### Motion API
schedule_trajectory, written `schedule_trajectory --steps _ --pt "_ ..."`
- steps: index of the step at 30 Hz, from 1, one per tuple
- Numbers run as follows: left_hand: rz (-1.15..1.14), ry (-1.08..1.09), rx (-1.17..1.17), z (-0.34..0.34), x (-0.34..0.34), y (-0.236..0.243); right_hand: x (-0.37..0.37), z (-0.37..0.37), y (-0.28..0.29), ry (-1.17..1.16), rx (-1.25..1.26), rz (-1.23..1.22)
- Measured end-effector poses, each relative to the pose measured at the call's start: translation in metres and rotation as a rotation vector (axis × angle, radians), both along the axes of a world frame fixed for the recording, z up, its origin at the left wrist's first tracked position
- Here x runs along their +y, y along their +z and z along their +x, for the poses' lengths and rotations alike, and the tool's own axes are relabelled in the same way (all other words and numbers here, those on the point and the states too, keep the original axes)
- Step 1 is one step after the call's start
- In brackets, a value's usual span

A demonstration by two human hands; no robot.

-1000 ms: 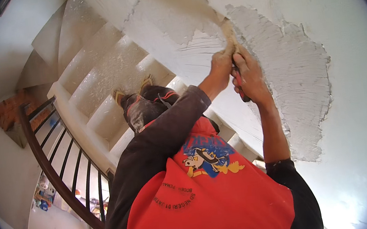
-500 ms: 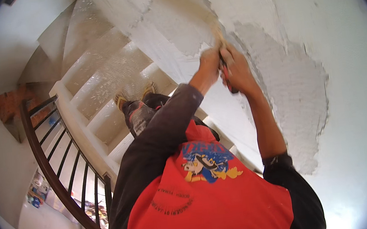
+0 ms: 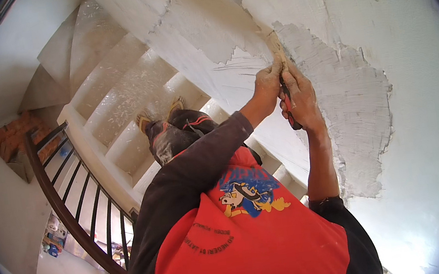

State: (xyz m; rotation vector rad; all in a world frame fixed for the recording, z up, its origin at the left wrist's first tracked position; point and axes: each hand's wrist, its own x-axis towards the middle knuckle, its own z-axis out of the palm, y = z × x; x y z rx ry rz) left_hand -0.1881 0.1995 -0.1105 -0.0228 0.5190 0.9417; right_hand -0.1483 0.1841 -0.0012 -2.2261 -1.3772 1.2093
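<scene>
My right hand [image 3: 302, 96] is wrapped around the red and black handle of a scraper [image 3: 276, 47]. Its blade, smeared with pale dust or filler, points up against the wall [image 3: 416, 85]. Beside it, my left hand [image 3: 268, 85] is closed with its fingertips at the base of the blade; part of the tool is hidden by the fingers. The blade tip lies between two rough patches where the paint is off: a beige-grey patch [image 3: 216, 22] to the upper left and a larger grey patch [image 3: 353, 109] to the right.
Curved stairs [image 3: 109, 85] speckled with white flakes run along the wall's left, with my sandalled feet [image 3: 174, 107] on a step. A dark railing [image 3: 52, 182] borders the stairs. Exposed brick [image 3: 22, 139] shows at the far left. Various objects [image 3: 53, 237] lie below.
Both hands and the scraper have moved slightly down and to the right in the picture. The view has shifted a little, and the blade shows more sharply now.
</scene>
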Motion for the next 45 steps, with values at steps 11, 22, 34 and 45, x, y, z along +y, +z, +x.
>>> schedule_trajectory --steps 11,22,34,45 --pt "-0.089 -0.11 -0.008 -0.004 0.007 0.002 0.011 -0.018 0.002 -0.07 0.013 -0.084" --pt "-0.152 -0.006 -0.092 -0.003 0.01 0.011 0.01 -0.016 0.002 -0.068 -0.011 0.008" --pt "-0.134 -0.046 -0.002 -0.003 0.007 -0.002 0.003 -0.02 -0.006 -0.02 -0.053 0.042" --pt "-0.144 -0.119 -0.189 -0.008 0.018 -0.011 0.012 -0.027 -0.015 -0.012 -0.059 0.045"
